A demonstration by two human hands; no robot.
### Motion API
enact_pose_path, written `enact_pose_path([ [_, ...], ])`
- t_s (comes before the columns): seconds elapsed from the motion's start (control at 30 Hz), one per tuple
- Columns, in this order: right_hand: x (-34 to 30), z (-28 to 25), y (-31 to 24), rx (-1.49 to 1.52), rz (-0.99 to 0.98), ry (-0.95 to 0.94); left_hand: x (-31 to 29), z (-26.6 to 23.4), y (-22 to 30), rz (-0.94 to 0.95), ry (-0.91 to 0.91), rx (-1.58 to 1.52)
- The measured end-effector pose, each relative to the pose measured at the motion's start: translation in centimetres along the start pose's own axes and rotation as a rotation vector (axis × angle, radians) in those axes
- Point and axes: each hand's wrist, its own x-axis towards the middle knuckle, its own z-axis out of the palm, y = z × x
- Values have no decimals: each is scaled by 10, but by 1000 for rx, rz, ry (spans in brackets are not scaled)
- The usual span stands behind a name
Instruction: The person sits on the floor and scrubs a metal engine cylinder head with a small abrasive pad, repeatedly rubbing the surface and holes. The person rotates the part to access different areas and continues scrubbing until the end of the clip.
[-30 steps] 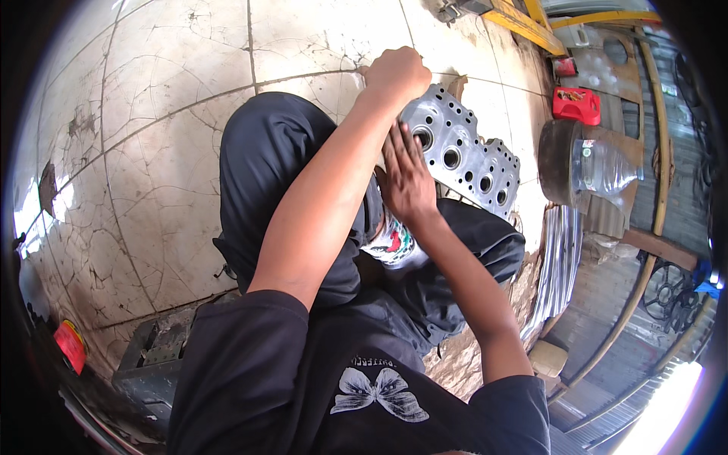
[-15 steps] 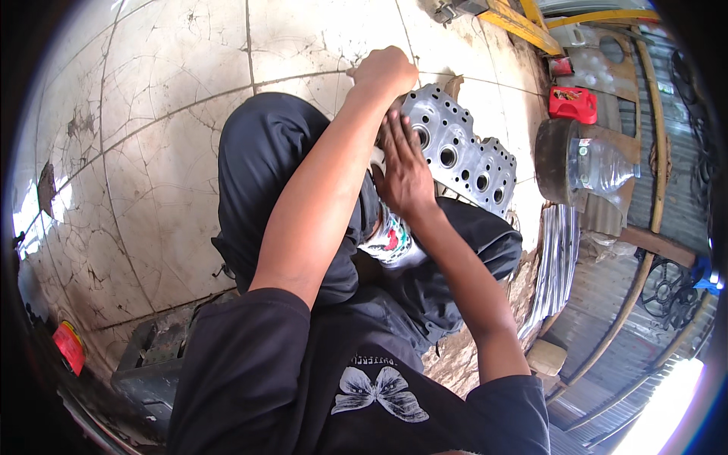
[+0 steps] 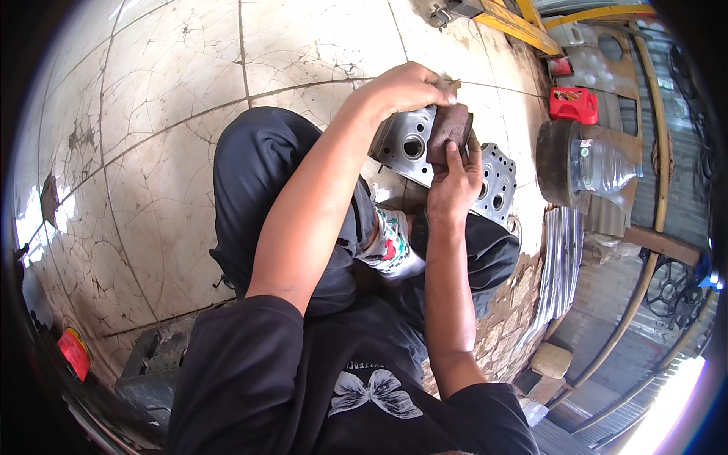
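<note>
A grey metal cylinder head (image 3: 394, 144) with round ports and bolt holes lies on the tiles in front of my crossed legs. Above its middle I hold a folded piece of brown sandpaper (image 3: 449, 130), which covers part of the metal. My left hand (image 3: 409, 87) pinches the sandpaper at its far end. From the near side my right hand (image 3: 457, 186) grips it, thumb on the front face and fingers behind.
Cracked pale tiles (image 3: 174, 189) spread to the left. A dark toolbox-like case (image 3: 152, 371) sits at the lower left, near a red container (image 3: 73, 353). To the right are a red jug (image 3: 573, 105), a clear plastic bottle (image 3: 607, 163) and corrugated sheets (image 3: 560, 262).
Both hands have moved right and lifted off the cylinder head's left end. The sandpaper now shows between them, and more of the head's left part is uncovered.
</note>
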Motion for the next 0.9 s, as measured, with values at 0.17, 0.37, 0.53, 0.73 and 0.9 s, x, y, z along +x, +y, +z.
enact_pose_path([
  [0.17,1,-3,-12,43,-4,-44,-7,7,2,83,-40,-35],
  [0.37,-1,-13,-11,-282,54,95,-9,19,2,51,1,135],
  [0.53,-8,-13,-13,-147,76,62,-12,21,0,113,10,170],
  [0.73,-1,-29,-15,-27,161,117,-13,24,-2,131,-313,128],
  [0.9,-6,-31,-20,98,179,85,-8,30,-7,144,-211,154],
])
